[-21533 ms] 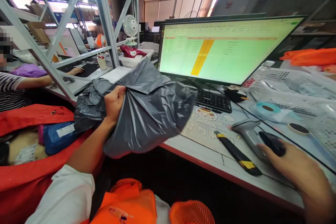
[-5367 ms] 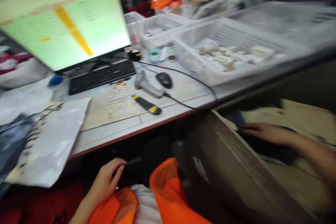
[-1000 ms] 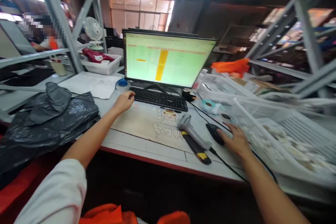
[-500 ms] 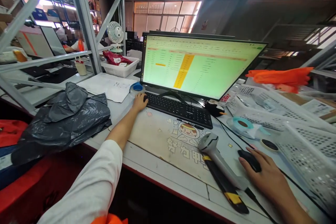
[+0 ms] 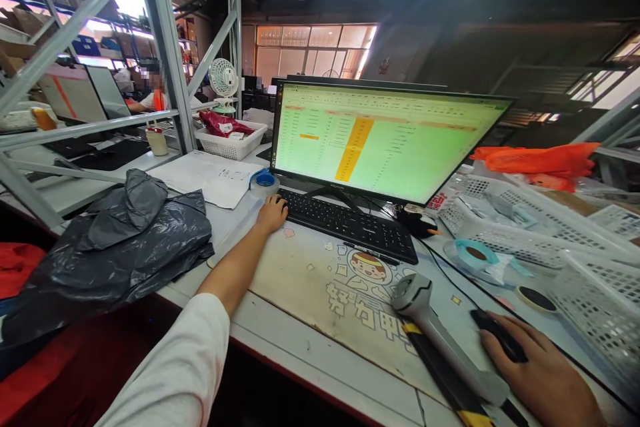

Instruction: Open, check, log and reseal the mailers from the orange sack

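Observation:
My left hand [image 5: 273, 213] rests on the left end of the black keyboard [image 5: 345, 223], its fingers lying over the keys and holding nothing. Under my right hand [image 5: 545, 367] is a black computer mouse [image 5: 500, 337], with the fingers curved around it. A grey barcode scanner [image 5: 445, 330] lies between the keyboard and the mouse, on top of a black and yellow tool [image 5: 430, 360] that it partly hides. Behind the keyboard, a monitor [image 5: 385, 140] displays a spreadsheet with a yellow column. A roll of tape [image 5: 264, 183] sits just beyond my left hand.
Left on the desk lie a dark grey plastic bag [image 5: 145, 240] and papers [image 5: 210, 177]. A white basket [image 5: 233, 143] stands behind them. Perforated white baskets [image 5: 595, 300] and a light-blue roll [image 5: 473, 253] crowd the right side. A person [image 5: 155, 90] sits beyond the metal frame [image 5: 167, 47].
The head view has tilted up a little, so the desk, monitor and both hands appear lower. Left hand stays at the keyboard; right hand stays on the mouse.

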Demonstrator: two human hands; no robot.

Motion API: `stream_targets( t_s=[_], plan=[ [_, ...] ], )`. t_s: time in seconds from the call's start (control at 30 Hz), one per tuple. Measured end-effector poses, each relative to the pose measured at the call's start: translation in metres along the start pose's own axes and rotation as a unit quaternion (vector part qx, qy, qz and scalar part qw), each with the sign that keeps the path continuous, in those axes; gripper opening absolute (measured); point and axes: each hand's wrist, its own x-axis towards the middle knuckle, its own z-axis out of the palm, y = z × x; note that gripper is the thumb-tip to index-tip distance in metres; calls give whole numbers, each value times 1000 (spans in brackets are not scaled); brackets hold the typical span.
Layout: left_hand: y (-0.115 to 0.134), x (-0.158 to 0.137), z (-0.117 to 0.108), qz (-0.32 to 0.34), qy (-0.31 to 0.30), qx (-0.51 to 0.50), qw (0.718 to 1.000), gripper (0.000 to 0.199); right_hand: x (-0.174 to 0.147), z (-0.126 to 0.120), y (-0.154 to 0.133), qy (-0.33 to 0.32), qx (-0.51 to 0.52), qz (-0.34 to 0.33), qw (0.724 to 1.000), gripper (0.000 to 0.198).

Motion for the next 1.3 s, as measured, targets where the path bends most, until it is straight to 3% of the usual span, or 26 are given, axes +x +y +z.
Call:
stream_targets(
  t_s=[0.1,0.37,1.1,1.3],
  plan=[
    [0,-2,0,4,1,5,1000,35,0,-1,-3,-13,78,12,997,48],
    [0,0,1,15,1,6,1000,35,-1,-17,-22,-33,142,33,989,36],
    [-2,-1,3,16,10,10,1000,34,-3,-20,-21,-50,117,60,990,40],
    [-5,1,6,21,14,12,1000,35,-4,-13,-14,-40,95,24,994,46]
  ],
)
